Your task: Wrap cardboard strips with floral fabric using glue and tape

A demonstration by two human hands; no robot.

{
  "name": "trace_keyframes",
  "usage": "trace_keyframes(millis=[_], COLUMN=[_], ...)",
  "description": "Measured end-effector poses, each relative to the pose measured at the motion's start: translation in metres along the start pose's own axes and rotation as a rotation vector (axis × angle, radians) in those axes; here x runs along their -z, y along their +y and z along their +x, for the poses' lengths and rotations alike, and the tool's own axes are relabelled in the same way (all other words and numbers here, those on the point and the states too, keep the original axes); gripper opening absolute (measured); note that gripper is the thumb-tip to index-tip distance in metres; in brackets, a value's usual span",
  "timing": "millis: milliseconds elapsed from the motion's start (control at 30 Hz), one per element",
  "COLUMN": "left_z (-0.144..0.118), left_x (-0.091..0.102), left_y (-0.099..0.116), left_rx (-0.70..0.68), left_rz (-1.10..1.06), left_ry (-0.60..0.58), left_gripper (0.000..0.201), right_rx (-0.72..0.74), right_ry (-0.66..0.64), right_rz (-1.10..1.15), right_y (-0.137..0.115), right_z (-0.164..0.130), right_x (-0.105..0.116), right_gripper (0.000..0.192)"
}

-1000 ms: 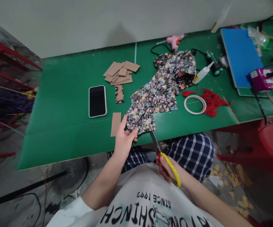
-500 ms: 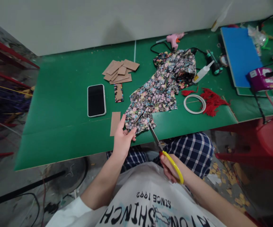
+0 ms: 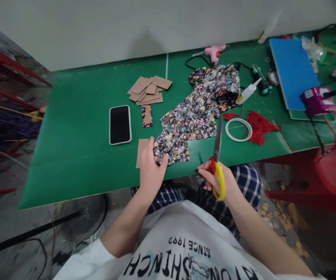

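A floral fabric (image 3: 197,111) lies spread across the green table (image 3: 77,155). My left hand (image 3: 150,169) pinches the fabric's near corner at the table's front edge, beside a single brown card rectangle (image 3: 141,149). My right hand (image 3: 217,181) grips yellow-handled scissors (image 3: 218,155) with the blades closed and pointing away from me, over the table just right of the fabric's near edge.
A black phone (image 3: 120,124) lies left of the fabric, with a fabric-covered card strip (image 3: 147,115) and a pile of brown cards (image 3: 149,90) behind it. A tape ring (image 3: 239,129), red tassels (image 3: 259,124), a glue bottle (image 3: 248,91), a pink glue gun (image 3: 213,52) and a blue board (image 3: 294,72) lie to the right.
My right hand rose from below the table edge and swung the scissors away from the fabric's corner, so the blades now point forward. My left hand stayed on the fabric corner.
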State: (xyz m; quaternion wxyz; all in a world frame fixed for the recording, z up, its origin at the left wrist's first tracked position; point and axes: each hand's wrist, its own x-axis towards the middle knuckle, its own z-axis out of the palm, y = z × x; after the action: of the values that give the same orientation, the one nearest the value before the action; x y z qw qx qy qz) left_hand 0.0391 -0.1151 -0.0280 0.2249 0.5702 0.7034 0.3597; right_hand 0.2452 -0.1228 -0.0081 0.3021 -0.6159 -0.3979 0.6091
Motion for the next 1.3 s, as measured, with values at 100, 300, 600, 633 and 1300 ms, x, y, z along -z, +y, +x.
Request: trace_keyframes(millis=[100,300,600,633,1300], left_z=[0.0,0.007,0.002,0.0,0.0], left_x=[-0.002,-0.02,-0.014,-0.013,-0.017], left_y=[0.008,0.009,0.001,0.0,-0.004], left_rx=[-0.332,-0.481,-0.528,-0.539,-0.451], left_rz=[0.338,0.415,0.355,0.35,0.194], left_ry=[0.033,-0.167,-0.24,-0.253,-0.086], left_gripper=[0.042,0.023,0.049,0.051,0.017], right_rx=[0.029,-0.067,-0.093,-0.116,-0.372], right_ry=[-0.084,-0.071,-0.465,-0.543,-0.628], right_rz=[-0.004,0.027,0.103,0.111,0.071], right_y=[-0.015,-0.024,0.014,0.022,0.057], right_z=[0.019,0.036,-0.02,-0.029,-0.033], right_x=[-0.01,-0.021,0.005,0.011,0.005], right_gripper=[0.041,0.049,0.067,0.069,0.068])
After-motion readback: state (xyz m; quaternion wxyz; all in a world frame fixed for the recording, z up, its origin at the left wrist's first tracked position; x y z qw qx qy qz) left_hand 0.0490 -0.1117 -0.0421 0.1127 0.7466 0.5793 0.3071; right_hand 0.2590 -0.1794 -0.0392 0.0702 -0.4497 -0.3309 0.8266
